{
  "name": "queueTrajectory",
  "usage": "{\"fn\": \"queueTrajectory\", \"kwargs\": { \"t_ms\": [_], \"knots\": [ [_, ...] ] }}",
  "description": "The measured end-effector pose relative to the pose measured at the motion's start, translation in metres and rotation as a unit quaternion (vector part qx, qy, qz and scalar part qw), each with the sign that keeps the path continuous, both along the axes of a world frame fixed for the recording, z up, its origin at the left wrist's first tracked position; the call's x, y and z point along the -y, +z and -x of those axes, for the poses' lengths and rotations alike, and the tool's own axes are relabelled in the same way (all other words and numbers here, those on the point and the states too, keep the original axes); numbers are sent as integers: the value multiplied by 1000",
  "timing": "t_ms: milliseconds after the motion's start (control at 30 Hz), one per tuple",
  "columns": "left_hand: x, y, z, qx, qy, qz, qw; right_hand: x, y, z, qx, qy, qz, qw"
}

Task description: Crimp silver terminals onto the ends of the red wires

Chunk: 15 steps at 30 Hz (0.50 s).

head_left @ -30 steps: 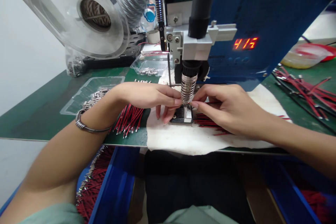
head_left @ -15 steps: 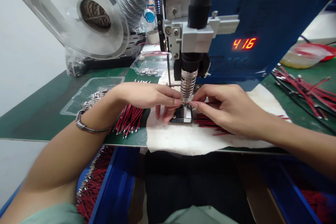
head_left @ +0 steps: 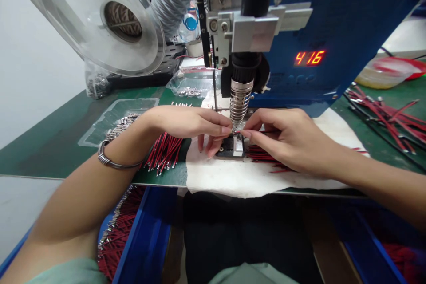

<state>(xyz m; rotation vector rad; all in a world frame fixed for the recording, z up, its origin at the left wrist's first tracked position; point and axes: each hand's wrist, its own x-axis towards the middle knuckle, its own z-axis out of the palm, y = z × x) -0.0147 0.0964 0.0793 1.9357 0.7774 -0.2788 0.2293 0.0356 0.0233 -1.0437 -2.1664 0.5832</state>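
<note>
My right hand [head_left: 282, 135] pinches a thin red and black wire [head_left: 240, 132] between thumb and forefinger, its end just under the soldering iron. Opposite it, my left hand [head_left: 196, 125] closes thumb and forefinger at the wire's tip; whatever small piece they hold is hidden. Between the two hands the soldering iron [head_left: 240, 97], wrapped in a metal coil, points down from the machine. Below its tip sits a small metal fixture [head_left: 237, 147] on a black base. A bundle of red and black wires [head_left: 262, 154] lies under my right hand on a white cloth [head_left: 229, 182].
Left of the cloth lies a pile of red wires with metal ends [head_left: 164, 155]. Behind my left forearm is a clear tray [head_left: 96, 135] of small metal parts. A blue machine housing [head_left: 333, 22] shows 416. More wires [head_left: 396, 120] lie right; a blue bin [head_left: 143, 235] stands below.
The soldering iron and its metal clamp have risen slightly. Both hands stay pinched in nearly the same place, and more of the wire shows between them.
</note>
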Motion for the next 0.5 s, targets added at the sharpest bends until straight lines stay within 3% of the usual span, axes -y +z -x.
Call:
{"fn": "queueTrajectory", "kwargs": {
  "t_ms": [500],
  "knots": [
    [-1,0,2,-2,-13,-14,1000,0,3,-1,14,11,-20,1000]
  ]
}}
